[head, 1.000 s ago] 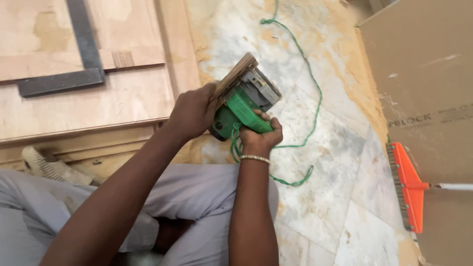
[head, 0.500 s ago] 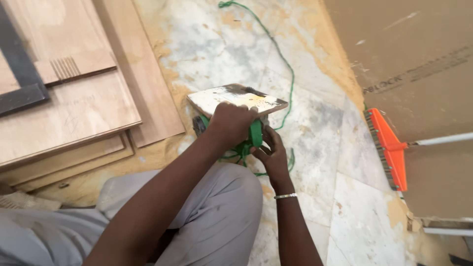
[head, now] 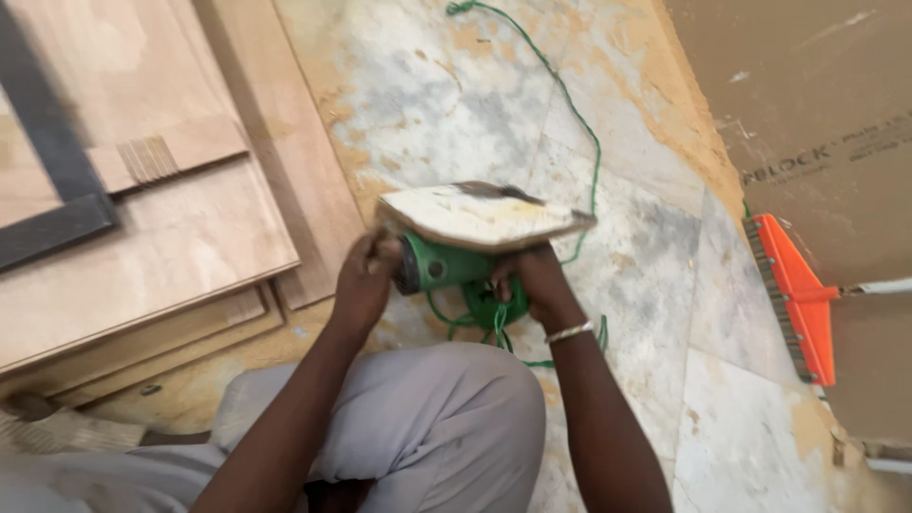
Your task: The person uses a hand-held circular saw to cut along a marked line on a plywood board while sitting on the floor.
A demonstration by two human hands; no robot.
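Down by the knee, draped in grey trousers (head: 418, 427), both hands are on a green power tool (head: 446, 268) held just above the marble floor (head: 665, 313). The left hand (head: 363, 275) is wrapped round its motor end; the right hand (head: 537, 285), a bangle (head: 568, 332) at the wrist, grips the handle side. The tool's flat, pale, worn base plate (head: 480, 217) faces upward. Its green cord (head: 570, 104) bunches beneath the tool, then trails away across the floor. To the left lie stacked plywood sheets (head: 161, 247) with a dark steel square (head: 52, 180) on top. At the right is an orange broom head (head: 798, 294) beside brown cardboard (head: 807, 104).
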